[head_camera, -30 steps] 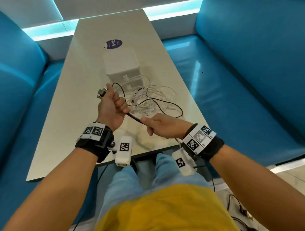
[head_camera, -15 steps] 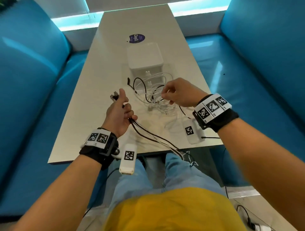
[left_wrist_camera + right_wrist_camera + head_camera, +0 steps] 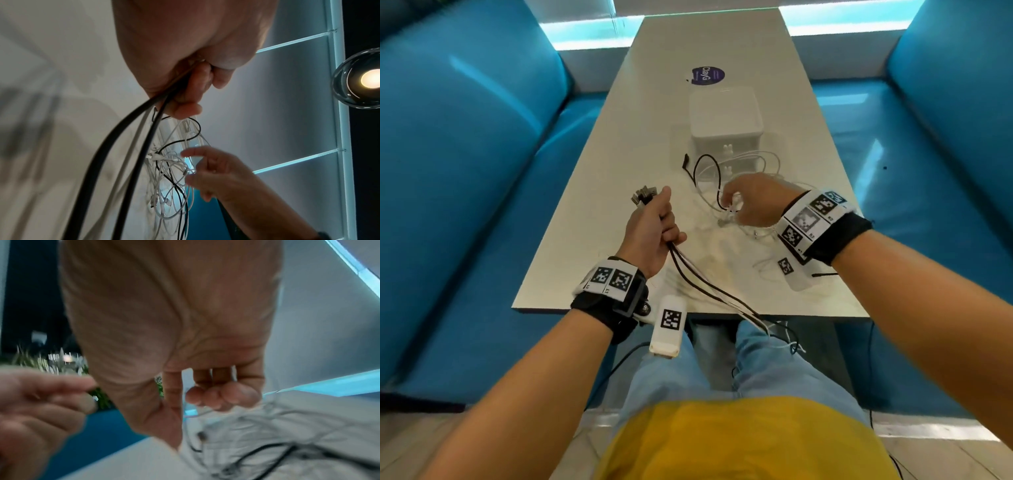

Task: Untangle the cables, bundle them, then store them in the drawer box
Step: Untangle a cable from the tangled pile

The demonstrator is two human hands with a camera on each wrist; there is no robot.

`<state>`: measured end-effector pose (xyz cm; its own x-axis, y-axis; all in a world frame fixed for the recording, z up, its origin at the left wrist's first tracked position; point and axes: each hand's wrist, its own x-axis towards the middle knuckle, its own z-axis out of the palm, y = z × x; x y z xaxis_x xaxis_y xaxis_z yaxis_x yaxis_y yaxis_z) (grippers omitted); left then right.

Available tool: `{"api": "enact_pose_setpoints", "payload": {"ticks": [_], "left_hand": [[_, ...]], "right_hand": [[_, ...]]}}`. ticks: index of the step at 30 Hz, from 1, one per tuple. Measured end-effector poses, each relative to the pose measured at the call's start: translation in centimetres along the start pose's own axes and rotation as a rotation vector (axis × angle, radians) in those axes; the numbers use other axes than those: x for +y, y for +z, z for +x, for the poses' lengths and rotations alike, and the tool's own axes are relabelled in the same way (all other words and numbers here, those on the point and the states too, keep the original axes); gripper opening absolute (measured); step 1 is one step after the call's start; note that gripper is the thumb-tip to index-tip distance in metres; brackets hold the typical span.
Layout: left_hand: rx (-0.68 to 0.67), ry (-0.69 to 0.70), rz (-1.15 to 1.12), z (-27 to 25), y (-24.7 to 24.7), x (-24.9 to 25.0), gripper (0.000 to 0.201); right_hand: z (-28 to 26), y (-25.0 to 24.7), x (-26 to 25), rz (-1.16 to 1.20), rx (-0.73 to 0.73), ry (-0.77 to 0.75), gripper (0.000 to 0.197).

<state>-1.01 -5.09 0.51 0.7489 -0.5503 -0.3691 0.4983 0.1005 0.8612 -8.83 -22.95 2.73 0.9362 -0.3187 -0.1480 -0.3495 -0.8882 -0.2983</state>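
My left hand [image 3: 667, 233] grips several black and white cables [image 3: 698, 284] in a fist, their plugs [image 3: 643, 198] sticking out above the thumb. Those cables trail back over the table's near edge toward my lap. In the left wrist view the same fist [image 3: 191, 91] holds the dark cables [image 3: 123, 146]. My right hand [image 3: 736, 209] reaches into the tangle of white and black cables [image 3: 719, 185] and pinches a white cable there, fingers curled [image 3: 205, 399]. The white drawer box [image 3: 724, 113] stands just beyond the tangle, drawers closed.
The long pale table [image 3: 602, 222] runs away from me between two blue benches [image 3: 465, 171]. A round purple sticker [image 3: 708, 75] lies behind the box. A loose black cable end [image 3: 685, 161] lies left of the tangle.
The right hand let go of the black cable it was pulling near the table edge and moved forward into the tangle. The left hand keeps its grip on the plug ends.
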Motion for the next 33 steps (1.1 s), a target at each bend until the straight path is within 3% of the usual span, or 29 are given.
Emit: {"api": "enact_pose_setpoints", "payload": {"ticks": [2, 7, 12, 15, 20, 22, 24, 30, 33], "left_hand": [[0.012, -0.008, -0.004, 0.3, 0.3, -0.2, 0.045], [0.038, -0.023, 0.033, 0.8, 0.4, -0.6, 0.049], [0.033, -0.028, 0.025, 0.7, -0.3, -0.7, 0.047], [0.044, -0.025, 0.023, 0.6, -0.5, -0.6, 0.045], [-0.016, 0.039, 0.069, 0.1, 0.7, -0.5, 0.034], [-0.052, 0.096, 0.139, -0.2, 1.8, -0.2, 0.021], [-0.091, 0.157, 0.170, -0.4, 3.0, 0.1, 0.006], [-0.111, 0.222, 0.157, -0.1, 5.4, -0.1, 0.023], [-0.127, 0.227, 0.145, 0.0, 5.7, -0.5, 0.020]], "right_hand": [[0.5, 0.4, -1.3, 0.009, 0.008, -0.046, 0.031], [1.8, 2.3, -2.7, -0.351, 0.001, -0.065, 0.023], [2.2, 2.5, -2.8, -0.464, 0.019, -0.079, 0.022], [2.4, 2.0, -2.6, -0.267, 0.054, -0.051, 0.019], [0.9, -0.4, -2.0, 0.481, 0.107, -0.037, 0.011], [0.0, -1.5, -1.6, 0.659, 0.148, -0.035, 0.011], [-0.8, -2.4, -1.2, 0.763, 0.156, -0.034, 0.016], [-2.4, -3.0, -1.7, 0.941, 0.192, -0.067, 0.027], [-2.7, -2.5, -1.6, 0.979, 0.242, -0.053, 0.035]]}}
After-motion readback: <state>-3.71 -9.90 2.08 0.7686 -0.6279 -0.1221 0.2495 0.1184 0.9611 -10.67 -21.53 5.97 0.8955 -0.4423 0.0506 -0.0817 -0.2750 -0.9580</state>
